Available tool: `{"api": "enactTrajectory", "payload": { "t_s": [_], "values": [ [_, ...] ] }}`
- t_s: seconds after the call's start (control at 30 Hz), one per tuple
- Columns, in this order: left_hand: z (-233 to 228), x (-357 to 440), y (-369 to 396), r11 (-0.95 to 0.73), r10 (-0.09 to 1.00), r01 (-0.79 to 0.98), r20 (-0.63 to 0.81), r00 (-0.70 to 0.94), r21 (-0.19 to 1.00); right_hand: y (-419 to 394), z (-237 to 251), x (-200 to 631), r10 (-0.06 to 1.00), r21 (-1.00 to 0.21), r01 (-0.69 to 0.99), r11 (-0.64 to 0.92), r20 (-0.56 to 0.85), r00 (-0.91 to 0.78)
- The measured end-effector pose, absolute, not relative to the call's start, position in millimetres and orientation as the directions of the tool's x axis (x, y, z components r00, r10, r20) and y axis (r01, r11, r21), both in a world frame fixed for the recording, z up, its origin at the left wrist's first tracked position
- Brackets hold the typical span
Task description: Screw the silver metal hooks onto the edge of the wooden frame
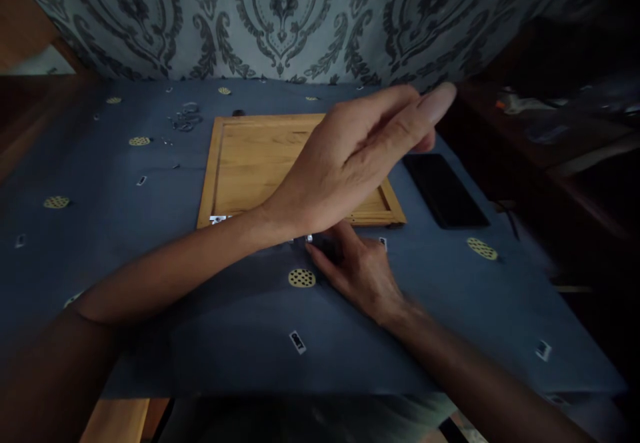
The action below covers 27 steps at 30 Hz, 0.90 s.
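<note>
My left hand (pixel 350 163) is lifted above the wooden tray (pixel 240 163), with the fingers stretched out together and pointing to the right; it holds nothing. My right hand (pixel 365 273) lies low on the blue cloth (pixel 150 263), just in front of the near edge of the tray. Its fingertips touch a small dark object (pixel 327 248) beside a little shiny piece (pixel 309 238). The fingers are curled around it, but my left forearm covers part of the view, so I cannot tell if they really pinch it.

There is one tray, and its inside looks bare. One black phone (pixel 445 189) lies flat to the right of the tray, near it but apart. On the cloth I count about seven round yellow dotted patches; one of them (pixel 302 277) is just beside my right hand on the left. I also see several small white and black tags spread over the cloth, one (pixel 297 341) near my right wrist. One small heap of metal pieces (pixel 186 119) lies behind the left corner of the tray.
</note>
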State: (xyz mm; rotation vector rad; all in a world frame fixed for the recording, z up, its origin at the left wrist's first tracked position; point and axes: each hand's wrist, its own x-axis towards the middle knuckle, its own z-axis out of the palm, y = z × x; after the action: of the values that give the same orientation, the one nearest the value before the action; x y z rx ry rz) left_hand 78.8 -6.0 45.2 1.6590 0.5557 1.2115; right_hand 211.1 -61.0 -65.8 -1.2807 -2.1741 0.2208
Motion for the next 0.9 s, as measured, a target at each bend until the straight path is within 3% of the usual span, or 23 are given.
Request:
{"api": "enactTrajectory", "payload": {
  "t_s": [0.37, 0.6, 0.9],
  "values": [
    [46.9, 75.4, 12.7, -0.326, 0.776, -0.236, 0.402, 0.486, 0.915, -60.8, -67.3, 210.8, 0.862, -0.466, 0.734, 0.494, 0.376, -0.341],
    [42.4, 74.9, 6.2, -0.52, 0.78, -0.131, 0.531, 0.331, 0.844, -61.8, -67.6, 211.6, 0.855, -0.428, 0.754, 0.498, 0.384, -0.348],
    [46.2, 77.5, 3.5, -0.357, 0.813, -0.225, 0.42, 0.403, 0.907, -61.0, -66.5, 210.1, 0.852, -0.458, 0.73, 0.508, 0.391, -0.348]
  ]
}}
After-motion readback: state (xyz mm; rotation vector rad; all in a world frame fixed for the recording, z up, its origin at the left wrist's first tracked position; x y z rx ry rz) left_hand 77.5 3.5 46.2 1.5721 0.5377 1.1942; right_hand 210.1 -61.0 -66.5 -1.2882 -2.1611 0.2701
